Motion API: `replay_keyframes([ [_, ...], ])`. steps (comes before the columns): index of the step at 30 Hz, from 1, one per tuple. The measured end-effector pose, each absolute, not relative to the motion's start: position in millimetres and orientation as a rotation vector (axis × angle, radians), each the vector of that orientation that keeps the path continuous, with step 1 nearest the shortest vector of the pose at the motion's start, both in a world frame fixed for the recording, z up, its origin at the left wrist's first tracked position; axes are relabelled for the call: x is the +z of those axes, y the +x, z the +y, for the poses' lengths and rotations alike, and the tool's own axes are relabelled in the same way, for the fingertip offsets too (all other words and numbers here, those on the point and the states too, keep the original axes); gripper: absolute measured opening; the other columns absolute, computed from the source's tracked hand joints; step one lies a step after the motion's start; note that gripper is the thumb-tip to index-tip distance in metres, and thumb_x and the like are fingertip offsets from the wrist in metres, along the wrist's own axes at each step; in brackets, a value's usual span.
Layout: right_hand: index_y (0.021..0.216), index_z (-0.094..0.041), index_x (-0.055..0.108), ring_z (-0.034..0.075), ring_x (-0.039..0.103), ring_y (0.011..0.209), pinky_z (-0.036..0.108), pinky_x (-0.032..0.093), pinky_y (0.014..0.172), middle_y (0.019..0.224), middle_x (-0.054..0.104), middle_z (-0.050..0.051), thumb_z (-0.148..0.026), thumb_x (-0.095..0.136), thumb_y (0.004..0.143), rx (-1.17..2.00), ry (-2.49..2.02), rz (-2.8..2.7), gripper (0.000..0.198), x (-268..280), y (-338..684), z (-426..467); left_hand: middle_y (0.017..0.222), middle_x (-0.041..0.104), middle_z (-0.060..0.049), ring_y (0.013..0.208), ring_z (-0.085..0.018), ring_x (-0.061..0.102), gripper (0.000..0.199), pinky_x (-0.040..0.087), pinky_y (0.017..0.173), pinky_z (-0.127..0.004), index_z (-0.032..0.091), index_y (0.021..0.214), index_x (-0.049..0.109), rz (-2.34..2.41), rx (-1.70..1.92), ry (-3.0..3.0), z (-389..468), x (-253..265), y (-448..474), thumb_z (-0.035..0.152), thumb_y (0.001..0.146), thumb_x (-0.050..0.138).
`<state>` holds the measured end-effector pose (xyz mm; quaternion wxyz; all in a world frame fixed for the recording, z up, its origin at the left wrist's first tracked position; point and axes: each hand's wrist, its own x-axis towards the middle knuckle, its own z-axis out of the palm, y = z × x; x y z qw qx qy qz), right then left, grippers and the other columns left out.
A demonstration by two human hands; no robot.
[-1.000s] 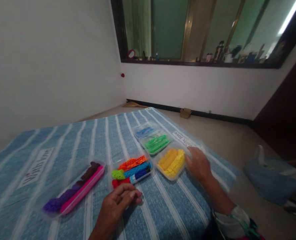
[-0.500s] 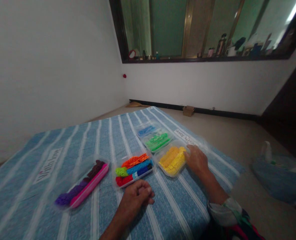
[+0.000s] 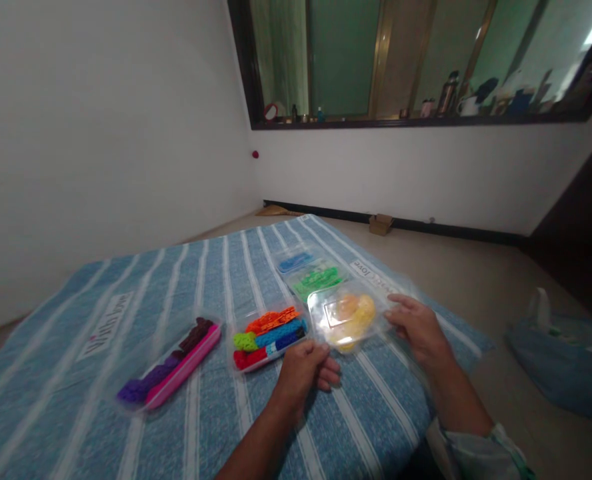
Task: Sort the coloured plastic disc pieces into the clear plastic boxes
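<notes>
A clear plastic lid (image 3: 321, 308) lies over the box of yellow pieces (image 3: 349, 343), which look blurred through it. My right hand (image 3: 419, 327) pinches the lid's right edge between thumb and fingers. My left hand (image 3: 309, 370) is loosely closed, with nothing visible in it, close to the near left corner of the yellow box; whether it touches the box I cannot tell. Just left of that hand is a clear box with orange, blue, lime and red pieces (image 3: 269, 337). Behind the yellow box are a box of green pieces (image 3: 321, 279) and a box of blue pieces (image 3: 295, 262).
A clear box with purple, brown and pink pieces (image 3: 176, 367) sits further left on the striped blue cloth (image 3: 176, 287). Beyond the cloth's right edge, a bluish plastic bag (image 3: 556, 353) rests on the floor. A small cardboard box (image 3: 380, 224) stands by the wall.
The clear lid now covers the yellow pieces, with my right hand on its edge. My left hand has moved right and forward, toward the yellow box.
</notes>
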<state>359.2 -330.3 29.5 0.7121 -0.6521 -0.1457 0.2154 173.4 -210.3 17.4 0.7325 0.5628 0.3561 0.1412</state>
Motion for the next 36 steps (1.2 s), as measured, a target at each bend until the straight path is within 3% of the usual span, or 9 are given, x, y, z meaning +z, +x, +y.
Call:
replay_keyframes([
  [2,0.097,-0.012,0.061,0.009,0.048,0.044,0.018,0.028,0.037,0.057,0.057,-0.004,-0.028,0.074,0.05,0.455,-1.358,-0.331,0.051,38,357,-335,0.061,0.067,-0.006,0.046,-0.012,0.061,0.031,0.042,0.043,-0.02,0.012,0.071,0.056,0.755,0.328,1.249,-211,20,172,0.042,0.076,0.061],
  [5,0.095,-0.012,0.062,0.013,0.057,0.053,0.021,0.038,0.042,0.062,0.063,0.0,-0.03,0.072,0.057,0.101,-1.351,-0.353,0.043,52,362,-342,0.062,0.068,-0.006,0.046,-0.012,0.061,0.029,0.041,0.043,-0.02,0.012,0.077,0.06,0.733,0.357,1.284,-212,23,170,0.041,0.075,0.063],
  [8,0.1,-0.013,0.063,0.018,0.064,0.067,0.03,0.05,0.058,0.079,0.069,0.006,-0.032,0.066,0.068,-0.409,-1.519,-0.381,0.037,56,377,-352,0.061,0.067,-0.005,0.047,-0.013,0.061,0.026,0.041,0.043,-0.021,0.013,0.077,0.06,0.727,0.369,1.29,-213,22,166,0.038,0.072,0.065],
  [12,0.088,-0.016,0.066,0.022,0.064,0.086,0.037,0.048,0.082,0.09,0.069,0.011,-0.025,0.047,0.081,-0.766,-1.93,-0.634,0.022,33,401,-365,0.06,0.067,-0.005,0.046,-0.013,0.061,0.022,0.04,0.044,-0.021,0.013,0.074,0.059,0.777,0.373,1.311,-212,17,161,0.034,0.071,0.064],
  [21,0.091,-0.014,0.063,0.026,0.058,0.099,0.039,0.043,0.087,0.099,0.066,0.013,-0.003,0.038,0.07,-0.576,-2.433,-0.928,0.034,-22,402,-372,0.061,0.067,-0.004,0.047,-0.013,0.061,0.021,0.04,0.045,-0.022,0.014,0.074,0.058,0.79,0.407,1.317,-206,17,156,0.033,0.07,0.062],
  [25,0.088,-0.015,0.064,0.027,0.057,0.101,0.043,0.041,0.09,0.101,0.066,0.013,-0.004,0.04,0.07,-0.56,-2.477,-0.914,0.032,-16,395,-372,0.06,0.066,-0.004,0.047,-0.012,0.06,0.021,0.039,0.045,-0.022,0.014,0.073,0.058,0.802,0.434,1.309,-203,17,152,0.034,0.069,0.064],
  [30,0.091,-0.016,0.065,0.023,0.061,0.092,0.036,0.046,0.086,0.095,0.068,0.011,-0.014,0.039,0.081,-0.466,-2.231,-1.026,0.028,-6,372,-352,0.061,0.067,-0.004,0.049,-0.012,0.06,0.018,0.039,0.047,-0.022,0.014,0.073,0.059,0.803,0.452,1.369,-205,20,150,0.032,0.071,0.062],
  [36,0.096,-0.017,0.067,0.02,0.06,0.095,0.031,0.044,0.088,0.099,0.069,0.009,-0.017,0.04,0.085,-0.343,-2.1,-1.266,0.029,24,341,-301,0.06,0.066,-0.003,0.049,-0.013,0.06,0.018,0.042,0.05,-0.024,0.015,0.072,0.061,0.772,0.49,1.416,-205,21,144,0.033,0.069,0.065],
])
